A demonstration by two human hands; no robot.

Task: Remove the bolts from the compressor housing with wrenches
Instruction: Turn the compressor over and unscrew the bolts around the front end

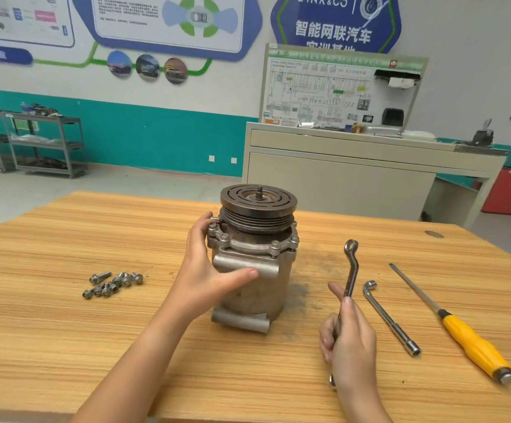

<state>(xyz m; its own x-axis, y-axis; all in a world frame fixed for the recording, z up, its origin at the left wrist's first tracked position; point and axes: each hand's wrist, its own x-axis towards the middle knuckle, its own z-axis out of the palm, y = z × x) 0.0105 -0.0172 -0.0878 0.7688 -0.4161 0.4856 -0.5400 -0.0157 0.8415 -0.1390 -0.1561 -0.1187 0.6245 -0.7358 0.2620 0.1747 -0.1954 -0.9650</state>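
A grey metal compressor stands upright on the wooden table, its dark pulley on top. Several bolts sit in the flange below the pulley. My left hand grips the housing's left side, thumb across its front and fingers up by the flange. My right hand holds a double-ended ring wrench by its lower half to the right of the compressor. The wrench's upper ring is in the air, apart from the bolts.
Several removed bolts lie in a loose pile left of the compressor. An L-shaped socket wrench and a yellow-handled screwdriver lie on the table to the right. A grey cabinet with a training board stands beyond the table.
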